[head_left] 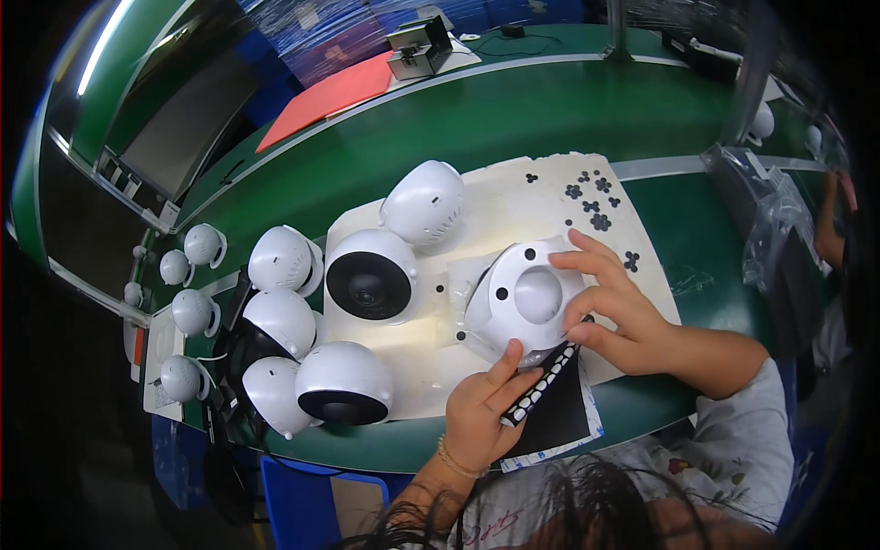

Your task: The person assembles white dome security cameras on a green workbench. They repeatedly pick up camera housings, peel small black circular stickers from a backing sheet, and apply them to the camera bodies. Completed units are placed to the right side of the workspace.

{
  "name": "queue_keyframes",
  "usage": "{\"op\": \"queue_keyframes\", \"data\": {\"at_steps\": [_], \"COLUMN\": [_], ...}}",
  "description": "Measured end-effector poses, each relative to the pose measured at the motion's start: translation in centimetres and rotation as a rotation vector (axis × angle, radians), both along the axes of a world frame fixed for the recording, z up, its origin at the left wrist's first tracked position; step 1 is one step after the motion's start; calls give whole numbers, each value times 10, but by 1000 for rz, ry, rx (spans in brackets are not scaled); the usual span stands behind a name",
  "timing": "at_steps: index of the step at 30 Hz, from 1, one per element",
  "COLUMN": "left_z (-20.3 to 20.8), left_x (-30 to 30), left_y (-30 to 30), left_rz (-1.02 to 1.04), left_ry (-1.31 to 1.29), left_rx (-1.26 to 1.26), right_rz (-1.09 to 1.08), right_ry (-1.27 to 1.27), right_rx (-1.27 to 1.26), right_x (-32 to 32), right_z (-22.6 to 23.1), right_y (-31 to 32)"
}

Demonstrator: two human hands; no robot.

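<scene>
An upturned white camera housing (490,325) lies on the cream sheet in front of me, its flat base with a round recess facing up. Two round black pads sit on that base, an upper pad (530,254) and a left pad (502,293). My left hand (486,408) grips a black strip with pale oval spots (530,396), one finger reaching to the housing's near edge. Over the right side of the base is my right hand (619,307), with thumb and a bent finger closed together. What they pinch is hidden. Its other fingers stretch along the rim.
White dome cameras (371,275) stand left of the housing, with several more (284,261) beyond. Loose black pad clusters (600,222) lie on the cream sheet (477,197). Clear plastic bags (775,229) are at right, a red sheet (330,101) and metal box (419,48) at the back.
</scene>
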State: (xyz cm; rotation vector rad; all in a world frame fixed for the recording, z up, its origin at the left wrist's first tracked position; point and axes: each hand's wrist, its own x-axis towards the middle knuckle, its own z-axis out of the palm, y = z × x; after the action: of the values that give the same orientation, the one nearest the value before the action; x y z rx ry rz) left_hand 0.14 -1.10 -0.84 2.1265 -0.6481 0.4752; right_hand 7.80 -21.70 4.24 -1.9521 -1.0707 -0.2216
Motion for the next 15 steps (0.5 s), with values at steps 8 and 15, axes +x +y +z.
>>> {"op": "queue_keyframes", "data": {"at_steps": [8,15], "left_z": [1,-2], "left_x": [-3,-2], "left_y": [-1,-1], "left_rz": [-31,-25], "left_ry": [72,88], "left_rx": [-68,-97], "right_rz": [17,-33], "right_ry": [57,-155], "right_rx": [-37,-73], "right_x": [0,-1], "right_z": [-4,-5], "right_y": [10,7]}}
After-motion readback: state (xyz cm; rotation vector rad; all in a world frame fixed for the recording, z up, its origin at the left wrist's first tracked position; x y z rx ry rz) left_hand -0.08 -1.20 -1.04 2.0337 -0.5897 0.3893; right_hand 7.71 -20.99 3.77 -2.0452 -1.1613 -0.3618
